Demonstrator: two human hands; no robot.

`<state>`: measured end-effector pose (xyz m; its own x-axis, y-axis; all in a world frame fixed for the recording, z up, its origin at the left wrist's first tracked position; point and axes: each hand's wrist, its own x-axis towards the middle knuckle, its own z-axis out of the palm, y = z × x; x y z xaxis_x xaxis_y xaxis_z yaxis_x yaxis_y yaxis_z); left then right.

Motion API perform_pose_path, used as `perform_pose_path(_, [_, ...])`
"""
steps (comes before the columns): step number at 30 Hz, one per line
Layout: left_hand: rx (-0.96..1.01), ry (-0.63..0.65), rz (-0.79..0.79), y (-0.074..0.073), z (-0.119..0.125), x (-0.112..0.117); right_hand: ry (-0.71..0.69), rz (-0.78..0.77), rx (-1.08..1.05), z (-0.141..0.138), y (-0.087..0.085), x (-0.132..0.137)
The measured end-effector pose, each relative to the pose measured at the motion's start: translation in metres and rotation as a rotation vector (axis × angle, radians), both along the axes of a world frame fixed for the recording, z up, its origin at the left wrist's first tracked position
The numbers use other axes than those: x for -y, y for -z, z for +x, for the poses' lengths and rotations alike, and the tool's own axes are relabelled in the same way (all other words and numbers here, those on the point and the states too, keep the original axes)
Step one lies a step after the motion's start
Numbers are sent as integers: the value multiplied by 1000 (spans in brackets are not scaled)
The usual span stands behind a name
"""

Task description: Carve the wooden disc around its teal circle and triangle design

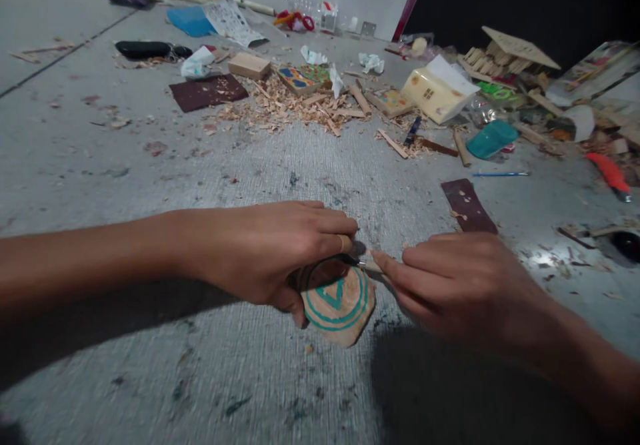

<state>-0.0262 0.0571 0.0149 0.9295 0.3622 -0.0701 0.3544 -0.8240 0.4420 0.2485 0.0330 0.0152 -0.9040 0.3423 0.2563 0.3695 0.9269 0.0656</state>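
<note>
A flat wooden disc (345, 311) with uneven edges lies tilted near the middle of the floor. Teal rings and a teal V-shaped mark are painted on its face. My left hand (305, 238) grips it from the left, thumb at its lower left edge and fingers over its far side, a ring on one finger. From the right, my right hand (445, 278) is closed on a slim wooden-handled tool (373, 267) with a silver collar. Its dark tip meets the disc's upper edge beside my left fingers; whether it is a brush or a blade I cannot make out.
Wood shavings (300, 108) heap up ahead, around a wood block (249, 66). Brown sandpaper pieces (467, 206) lie right and far left. A tissue pack (437, 91), teal cup (493, 139), blue thin stick (500, 174) and red-handled tool (607, 173) are on the right.
</note>
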Motion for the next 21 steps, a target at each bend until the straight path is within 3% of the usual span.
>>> perform_pose_path(6, [3, 6, 9, 0, -1, 1, -80, -184, -24, 0, -2, -21])
perform_pose_path(10, [-8, -1, 5, -1, 0, 2, -101, -37, -21, 0, 1, -17])
perform_pose_path(12, [-29, -7, 9, -2, -1, 2, -66, -43, -27, 0, 1, -12])
perform_pose_path(16, [-87, -36, 36, -4, -2, 2, 53, -261, -111, -2, 0, -4])
perform_pose_path(21, [-87, -52, 11, -8, -3, 1, 89, -231, -140, 3, 1, -2])
